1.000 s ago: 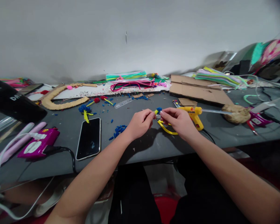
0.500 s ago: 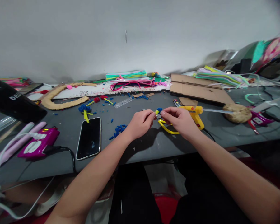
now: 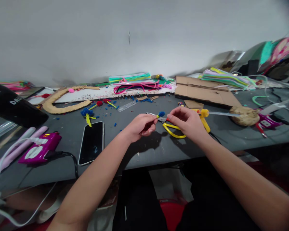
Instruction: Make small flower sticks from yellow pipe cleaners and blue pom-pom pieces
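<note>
My left hand (image 3: 144,126) pinches a small chenille-stem flower (image 3: 161,114) between thumb and forefinger, its fuzzy blue head pointing right and a bit of yellow at its base. Close by on the right is my right hand (image 3: 183,119), thumb and forefinger drawn together and apart from the flower; anything between their tips is too small to tell. Under both hands lie yellow-handled scissors (image 3: 174,131), with their blades pointing left. A yellow glue gun (image 3: 204,123) is partly hidden behind my right hand, a clear glue stick at its back.
At left are a phone (image 3: 91,142), a blue-and-yellow chenille flower (image 3: 88,113), a purple device (image 3: 41,146) and a black bottle (image 3: 15,104). Cardboard (image 3: 204,89) and bundled chenille stems (image 3: 227,79) lie along the back. A light brown lump (image 3: 245,116) sits at right.
My hands have drawn apart: the right has let go of the blue flower, which stays in my left fingers with its head more exposed. The left hand has turned slightly, covering the loose blue pieces.
</note>
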`<state>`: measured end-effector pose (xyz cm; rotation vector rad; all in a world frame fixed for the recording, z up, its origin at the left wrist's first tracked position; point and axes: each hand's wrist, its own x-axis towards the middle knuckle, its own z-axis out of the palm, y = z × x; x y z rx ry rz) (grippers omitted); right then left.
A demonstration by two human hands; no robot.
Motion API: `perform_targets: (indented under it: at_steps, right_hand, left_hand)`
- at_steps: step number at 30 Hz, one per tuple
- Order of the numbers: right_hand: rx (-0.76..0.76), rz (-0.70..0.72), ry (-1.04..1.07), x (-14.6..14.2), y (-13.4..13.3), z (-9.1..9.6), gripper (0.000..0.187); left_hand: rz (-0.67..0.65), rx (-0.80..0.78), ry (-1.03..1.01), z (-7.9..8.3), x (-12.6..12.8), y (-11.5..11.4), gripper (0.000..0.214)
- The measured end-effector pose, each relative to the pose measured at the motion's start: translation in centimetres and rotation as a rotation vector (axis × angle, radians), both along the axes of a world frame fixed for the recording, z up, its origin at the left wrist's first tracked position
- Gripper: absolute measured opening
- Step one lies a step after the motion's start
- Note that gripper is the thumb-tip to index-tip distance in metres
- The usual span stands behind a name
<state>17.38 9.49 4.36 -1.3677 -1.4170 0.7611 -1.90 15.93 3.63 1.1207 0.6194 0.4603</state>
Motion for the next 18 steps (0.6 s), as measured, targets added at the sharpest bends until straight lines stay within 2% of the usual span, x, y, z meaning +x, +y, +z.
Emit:
perform_targets:
  at_steps: [4,9,18]
  right_hand:
    - [0.136,0.059,-0.134,0.39,-0.12,0.03,0.029]
    - [0.225,0.119,-0.276,0.82,0.05,0.43,0.024]
    - [0.202,0.181,-0.321,0.56,0.0,0.5,0.015]
  left_hand:
    - [-0.021,-0.035,0.006,-0.1,-0.11,0.01,0.024]
    - [-0.053,-0.061,0.041,0.05,-0.16,-0.08,0.025]
    - [-0.053,-0.04,0.125,0.28,-0.05,-0.35,0.027]
